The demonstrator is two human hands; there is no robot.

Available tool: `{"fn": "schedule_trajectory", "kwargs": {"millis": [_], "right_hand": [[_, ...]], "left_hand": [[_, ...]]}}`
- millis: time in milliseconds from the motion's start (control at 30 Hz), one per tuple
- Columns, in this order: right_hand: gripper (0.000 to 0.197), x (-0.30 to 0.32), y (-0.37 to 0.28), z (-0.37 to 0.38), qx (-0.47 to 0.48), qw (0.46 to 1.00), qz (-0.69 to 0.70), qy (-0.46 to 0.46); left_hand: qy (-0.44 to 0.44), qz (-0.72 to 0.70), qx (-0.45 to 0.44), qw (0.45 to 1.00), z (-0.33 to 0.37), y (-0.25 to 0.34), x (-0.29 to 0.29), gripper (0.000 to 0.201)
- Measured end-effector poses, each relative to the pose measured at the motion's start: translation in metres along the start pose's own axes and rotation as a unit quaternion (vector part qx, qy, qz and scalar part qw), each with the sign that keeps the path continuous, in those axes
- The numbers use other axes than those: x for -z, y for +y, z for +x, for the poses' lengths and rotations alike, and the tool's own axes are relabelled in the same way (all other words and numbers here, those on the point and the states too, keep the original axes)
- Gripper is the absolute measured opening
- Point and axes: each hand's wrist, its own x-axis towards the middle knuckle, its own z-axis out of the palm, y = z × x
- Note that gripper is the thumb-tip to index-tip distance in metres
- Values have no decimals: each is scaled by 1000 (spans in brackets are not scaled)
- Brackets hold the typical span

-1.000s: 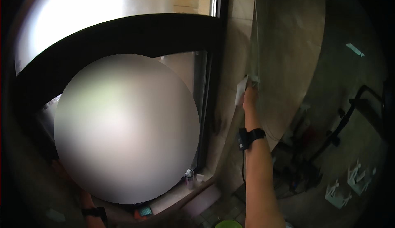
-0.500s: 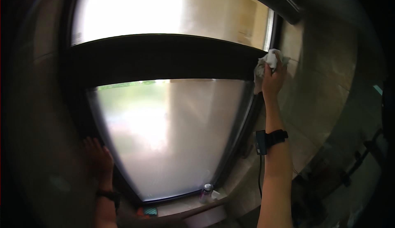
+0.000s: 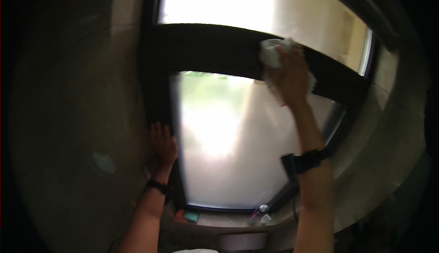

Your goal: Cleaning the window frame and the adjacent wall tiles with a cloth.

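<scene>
Raised high, my right hand (image 3: 292,77) presses a crumpled pale cloth (image 3: 273,54) to the dark crossbar (image 3: 206,47) of a window frame. The cloth bunches around my fingers and a fold of it hangs below the palm. Lower on the left, my left hand (image 3: 163,145) rests flat with its fingers stretched out against the dark left upright and the wall beside it. Between my arms is the lower frosted pane (image 3: 215,161), and the bright upper pane (image 3: 311,17) lies above the crossbar.
On the sill below the pane stand a can-like container (image 3: 257,214) on the right and an orange and green sponge (image 3: 190,216) on the left. A pale tub-like thing (image 3: 243,241) is under the sill. Tiled wall (image 3: 366,161) curves along the right.
My right hand has moved the cloth leftward along the crossbar, from its right end to nearer the middle. The view has shifted left. My left hand stays on the frame's left side.
</scene>
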Motion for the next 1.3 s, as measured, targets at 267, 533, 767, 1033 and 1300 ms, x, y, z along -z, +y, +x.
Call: {"fn": "schedule_trajectory", "kwargs": {"millis": [267, 533, 767, 1033, 1300], "right_hand": [[48, 38, 101, -49, -23, 996, -80, 34], [49, -3, 70, -40, -58, 984, -156, 58], [50, -53, -120, 30, -1, 998, -29, 64], [52, -39, -118, 47, 54, 993, 99, 34], [57, -29, -100, 26, -58, 995, 77, 27]], "left_hand": [[-16, -39, 30, 999, -6, 10, -12, 50], [-49, -40, 27, 998, -4, 11, -5, 50], [-24, -55, 21, 998, 1, 12, 3, 51], [71, -112, 49, 990, 126, 38, 54, 50], [97, -205, 47, 973, 144, 16, 29, 58]]}}
